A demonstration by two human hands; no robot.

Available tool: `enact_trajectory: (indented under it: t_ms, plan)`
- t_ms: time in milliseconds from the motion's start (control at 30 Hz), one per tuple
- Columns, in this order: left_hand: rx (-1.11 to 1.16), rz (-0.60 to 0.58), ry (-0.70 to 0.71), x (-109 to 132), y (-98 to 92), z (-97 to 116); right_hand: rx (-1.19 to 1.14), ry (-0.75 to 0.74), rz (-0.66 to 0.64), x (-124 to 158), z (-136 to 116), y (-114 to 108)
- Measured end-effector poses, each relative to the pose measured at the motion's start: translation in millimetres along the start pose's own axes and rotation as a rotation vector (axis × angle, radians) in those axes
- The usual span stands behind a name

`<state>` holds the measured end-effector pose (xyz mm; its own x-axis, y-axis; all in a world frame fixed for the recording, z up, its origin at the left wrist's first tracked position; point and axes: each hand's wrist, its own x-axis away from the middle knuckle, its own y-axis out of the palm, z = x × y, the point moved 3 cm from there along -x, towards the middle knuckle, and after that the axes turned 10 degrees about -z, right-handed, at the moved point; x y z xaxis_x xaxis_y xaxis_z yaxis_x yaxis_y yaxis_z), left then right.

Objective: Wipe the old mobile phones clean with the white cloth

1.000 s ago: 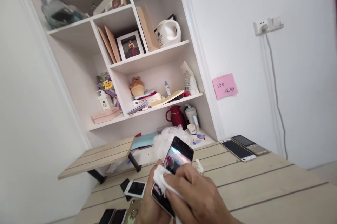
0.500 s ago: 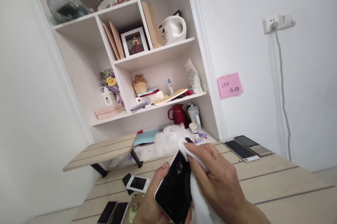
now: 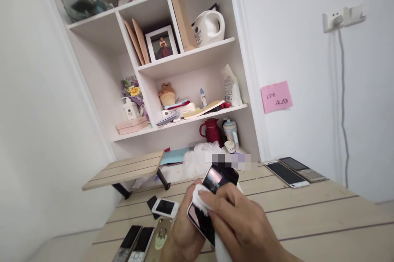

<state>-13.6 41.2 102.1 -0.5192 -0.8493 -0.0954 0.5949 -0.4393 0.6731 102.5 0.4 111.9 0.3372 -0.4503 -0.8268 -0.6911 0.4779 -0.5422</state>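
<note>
A smartphone [image 3: 217,177] with a black screen and a pale edge is held tilted above the table. My left hand [image 3: 184,229] wraps round its left side, thumb along the edge. My right hand [image 3: 243,223] pinches a white cloth [image 3: 198,199] and presses it on the lower left part of the screen; more of the cloth hangs below. To the left of my left hand lie a white phone [image 3: 165,207] on a dark one, two keypad phones [image 3: 140,245] side by side, and a gold phone [image 3: 159,235] with a ring holder.
Two more phones, a white smartphone [image 3: 287,174] and a keypad phone [image 3: 303,169], lie at the table's back right. A small raised wooden stand [image 3: 126,169] is at the back left. Behind are a crumpled white plastic bag [image 3: 197,159], a red jug [image 3: 211,131] and shelves.
My right hand has moved the cloth from the phone's top edge down to the lower left of the screen. The view has shifted slightly, and more of the keypad phones shows.
</note>
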Motion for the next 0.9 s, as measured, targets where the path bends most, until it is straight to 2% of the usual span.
enact_trajectory:
  t_ms: [133,267,333,433,500,667,900]
  plan:
    - [-0.082,0.000,0.132,5.9,-3.5,9.4,0.068,-0.079,-0.101,0.7,-16.1,7.6]
    - [-0.024,0.016,0.028,3.7,-1.1,6.1,0.033,-0.033,-0.021,-0.5,-3.7,-1.0]
    - [-0.055,-0.041,-0.017,2.2,2.5,4.4,0.000,0.023,0.037,-2.2,11.6,-8.4]
    - [-0.197,-0.152,-0.155,3.6,3.6,1.9,-0.007,0.103,0.119,-4.7,32.7,-18.4]
    - [-0.260,-0.168,-0.214,6.2,-0.5,2.5,0.011,0.137,0.161,-5.8,41.5,-23.4]
    - [-0.291,-0.098,-0.267,10.9,-13.7,5.5,0.041,0.185,0.205,-7.9,46.5,-30.5]
    - [-0.379,-0.037,-0.264,12.5,-19.0,4.4,-0.035,0.142,0.171,-9.3,30.6,-26.6]
